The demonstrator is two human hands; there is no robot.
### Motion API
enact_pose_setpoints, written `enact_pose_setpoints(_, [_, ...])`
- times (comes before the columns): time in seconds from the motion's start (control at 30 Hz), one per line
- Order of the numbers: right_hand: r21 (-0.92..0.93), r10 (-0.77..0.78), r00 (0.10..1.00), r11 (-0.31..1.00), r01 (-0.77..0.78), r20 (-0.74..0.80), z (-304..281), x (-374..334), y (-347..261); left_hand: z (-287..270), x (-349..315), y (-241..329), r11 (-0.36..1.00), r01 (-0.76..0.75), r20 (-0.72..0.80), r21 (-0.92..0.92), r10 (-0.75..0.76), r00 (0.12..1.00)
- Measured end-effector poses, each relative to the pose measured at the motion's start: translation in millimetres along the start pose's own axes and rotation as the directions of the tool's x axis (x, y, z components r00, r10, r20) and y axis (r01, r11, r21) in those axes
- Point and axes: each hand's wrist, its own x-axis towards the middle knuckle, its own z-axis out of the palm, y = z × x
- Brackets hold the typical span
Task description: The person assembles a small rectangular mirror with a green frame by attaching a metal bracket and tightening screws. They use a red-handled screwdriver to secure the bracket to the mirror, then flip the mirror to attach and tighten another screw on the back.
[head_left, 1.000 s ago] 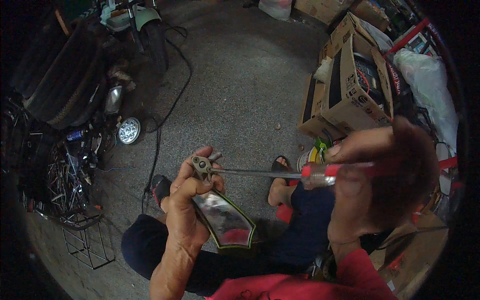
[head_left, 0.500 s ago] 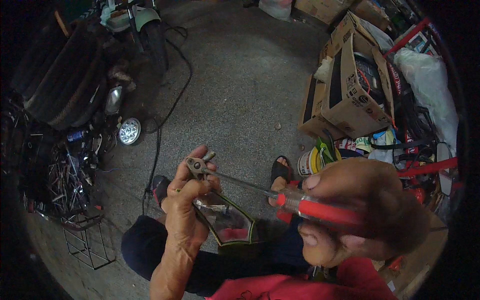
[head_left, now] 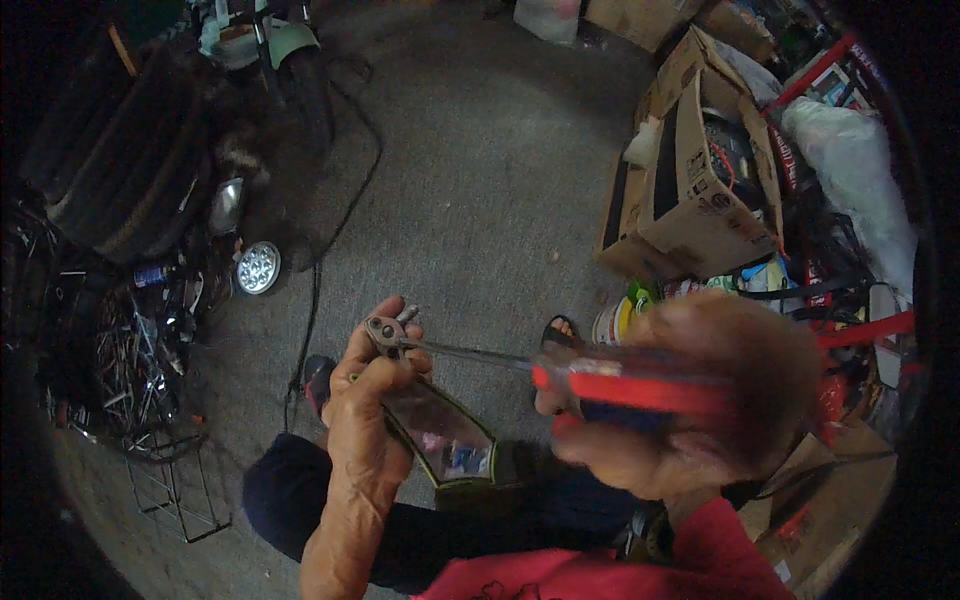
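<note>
In my left hand [head_left: 365, 395] is a mirror [head_left: 442, 435] with a yellow-green rim, its reflecting face turned up toward me. A small metal bracket [head_left: 384, 334] with holes sticks out above my thumb, which presses close to it. My right hand [head_left: 690, 400], blurred by motion, is closed around the red and clear handle of a screwdriver [head_left: 640, 388]. The screwdriver's shaft runs left to the bracket, and its tip meets the bracket near a hole. Exactly how the tip sits there is too small to tell.
Stacked tyres [head_left: 120, 160], a round lamp [head_left: 259, 268] and a heap of loose metal parts [head_left: 125, 370] lie at left, near a wire stand [head_left: 180, 490]. A black cable [head_left: 350, 205] crosses the floor. Open cardboard boxes [head_left: 700, 190] and a plastic bag [head_left: 845, 160] stand at right.
My right hand has turned and shifted slightly up with the screwdriver. The mirror has tilted a little, so its reflection differs. My left hand keeps nearly the same place.
</note>
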Motion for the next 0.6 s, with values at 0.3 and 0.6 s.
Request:
enact_pose_setpoints(0.3, [0.084,-0.039,0.998,0.996,0.042,-0.040,-8.1,38.6,-0.2,-13.1,11.3,12.2,0.922,-0.288,0.002,0.259,0.298,0.955])
enact_pose_setpoints(0.6, [0.078,-0.266,0.964,0.961,0.264,0.016,56.6,67.3,-3.6,-28.0,-38.3,0.7,0.426,-0.680,0.351,0.597,0.624,0.699])
